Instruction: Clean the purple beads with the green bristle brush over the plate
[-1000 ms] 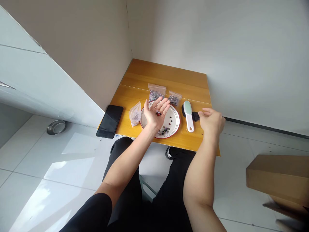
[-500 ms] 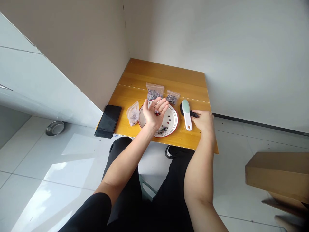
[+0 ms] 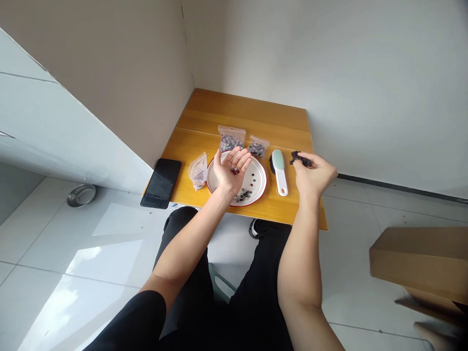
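Dark clump (image 3: pixel 300 158) lies crosswise, pinched in the right hand's (image 3: pixel 312 175) fingers, at 2 o'clock from the brush (image 3: pixel 280 170); the left hand (image 3: pixel 231 171), fingers spread and palm up, holds beads (image 3: pixel 235 170) over the plate (image 3: pixel 258 178), well apart from the clump

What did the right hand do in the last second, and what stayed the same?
The right hand took the dark clump from beside the white brush and lifted it up and rightward, pinched in its fingers. The left hand stayed open, holding beads above the plate.

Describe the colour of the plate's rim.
The plate is white with a red outer edge, clearest in the head view.
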Available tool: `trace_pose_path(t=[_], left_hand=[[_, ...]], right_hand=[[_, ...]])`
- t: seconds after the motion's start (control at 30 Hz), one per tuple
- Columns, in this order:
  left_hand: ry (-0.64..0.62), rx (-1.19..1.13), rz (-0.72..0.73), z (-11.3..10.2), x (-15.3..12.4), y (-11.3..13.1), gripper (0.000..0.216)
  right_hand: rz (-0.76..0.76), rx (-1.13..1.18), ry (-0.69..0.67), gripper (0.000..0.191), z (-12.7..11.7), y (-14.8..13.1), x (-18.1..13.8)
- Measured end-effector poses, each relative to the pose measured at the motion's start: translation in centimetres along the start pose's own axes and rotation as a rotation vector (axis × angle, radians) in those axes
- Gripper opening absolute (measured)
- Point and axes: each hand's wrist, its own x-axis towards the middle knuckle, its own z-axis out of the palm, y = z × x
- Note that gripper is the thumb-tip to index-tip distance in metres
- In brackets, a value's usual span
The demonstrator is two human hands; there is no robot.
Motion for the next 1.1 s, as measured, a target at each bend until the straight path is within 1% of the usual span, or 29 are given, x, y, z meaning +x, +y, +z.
trace_pose_path(t=[0.07, 0.13, 0.27, 0.37, 0.57, 0.7, 0.83, 0.9, 1.03, 1.1], left_hand=[[0.004, -0.001, 0.000, 0.0, 0.0, 0.0, 0.052], [0.011, 0.000, 0.006, 0.1, -0.1, 0.1, 0.052], [0.013, 0.022, 0.013, 0.1, 0.1, 0.1, 0.051], [0.013, 0.044, 0.016, 0.0, 0.2, 0.0, 0.051], [-0.035, 0.027, 0.003, 0.3, -0.1, -0.2, 0.052], [-0.052, -0.003, -0.029, 0.4, -0.5, -0.3, 0.056], [-0.078, 0.004, -0.022, 0.3, -0.7, -0.4, 0.063], [-0.096, 0.015, -0.019, 0.2, -0.7, -0.5, 0.065], [-0.136, 0.020, 0.009, 0.1, -0.7, -0.2, 0.068], [-0.130, 0.012, 0.030, 0.1, -0.7, 0.1, 0.070]], right_hand=[[-0.023, 0.140, -0.022, 0.020, 0.9, -1.4, -0.7], [-0.075, 0.221, -0.050, 0.018, 1.9, -2.8, -1.6], [-0.132, 0.315, -0.201, 0.014, 3.4, -5.1, -3.2], [-0.162, 0.381, -0.308, 0.012, 3.9, -6.1, -4.2], [-0.178, 0.411, -0.545, 0.021, 5.0, -6.6, -5.3], [-0.139, 0.386, -0.628, 0.024, 5.4, -6.2, -5.1], [-0.101, 0.432, -0.731, 0.025, 5.4, -5.9, -4.8], [-0.094, 0.456, -0.724, 0.025, 5.5, -5.9, -4.7], [-0.088, 0.443, -0.647, 0.023, 5.3, -5.9, -4.4], [-0.080, 0.417, -0.655, 0.022, 5.1, -5.8, -4.3]])
